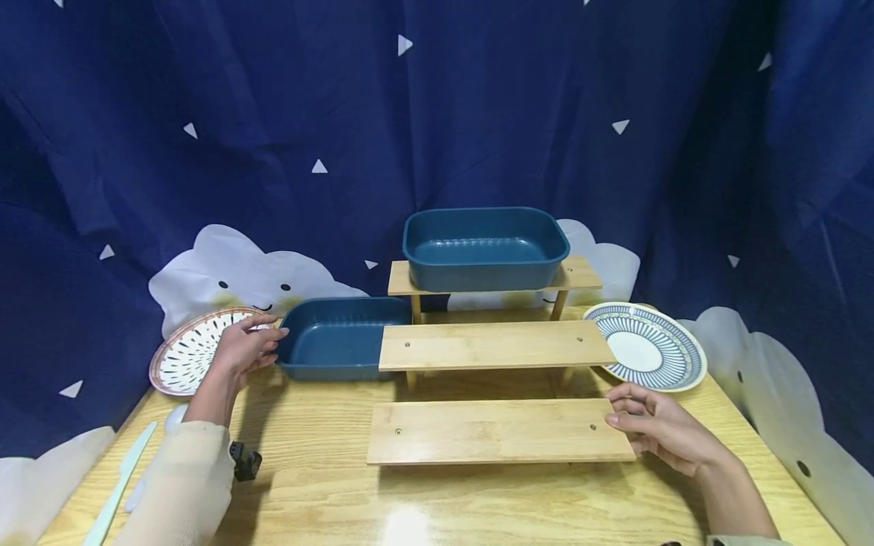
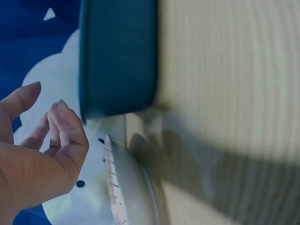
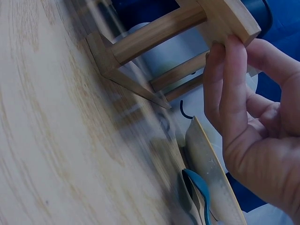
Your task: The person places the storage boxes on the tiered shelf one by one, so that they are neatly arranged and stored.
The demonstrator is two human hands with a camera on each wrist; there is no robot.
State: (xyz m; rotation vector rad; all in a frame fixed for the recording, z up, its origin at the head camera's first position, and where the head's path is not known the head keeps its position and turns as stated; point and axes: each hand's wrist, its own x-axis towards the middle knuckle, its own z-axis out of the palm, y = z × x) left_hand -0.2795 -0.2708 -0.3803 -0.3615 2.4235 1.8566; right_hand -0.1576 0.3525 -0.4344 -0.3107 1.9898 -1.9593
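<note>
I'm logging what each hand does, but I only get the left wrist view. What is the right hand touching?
Observer: The right hand grips the right end of the lowest shelf of a wooden rack.
Operator: Thanks. I see just one blue tub. Is there another like it?
Observer: Yes, a second blue tub stands on the rack's top shelf.
Operator: And is there anything at the far left that I'm missing?
Observer: A pale green knife lies on the table near its left edge.
</note>
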